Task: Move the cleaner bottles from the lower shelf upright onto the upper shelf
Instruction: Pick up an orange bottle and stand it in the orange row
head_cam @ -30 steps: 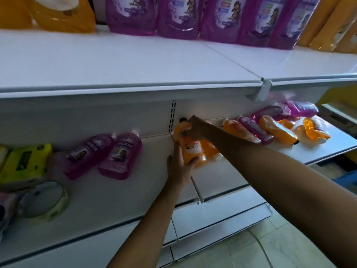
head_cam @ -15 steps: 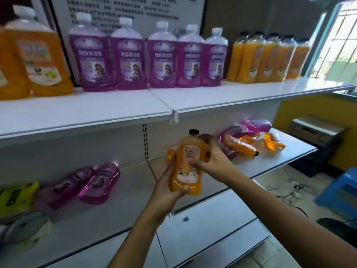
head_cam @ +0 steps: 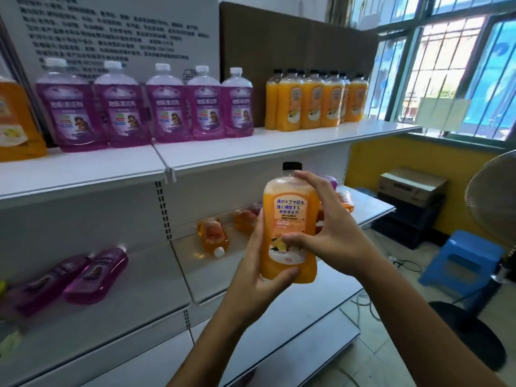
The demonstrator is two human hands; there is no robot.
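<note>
Two hands, left hand (head_cam: 261, 277) and right hand (head_cam: 329, 233), gripped one upright orange black-capped plastic cleaner bottle (head_cam: 289, 219) at frame centre, below the white upper shelf (head_cam: 251, 148).

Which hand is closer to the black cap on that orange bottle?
Right. The right hand has fingertips just below the black cap; the left hand grips the orange bottle near its base.

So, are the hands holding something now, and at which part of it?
Yes, both hold one upright orange cleaner bottle. The left hand grips its lower left side and bottom; the right hand grips its right side, thumb across the label.
</note>
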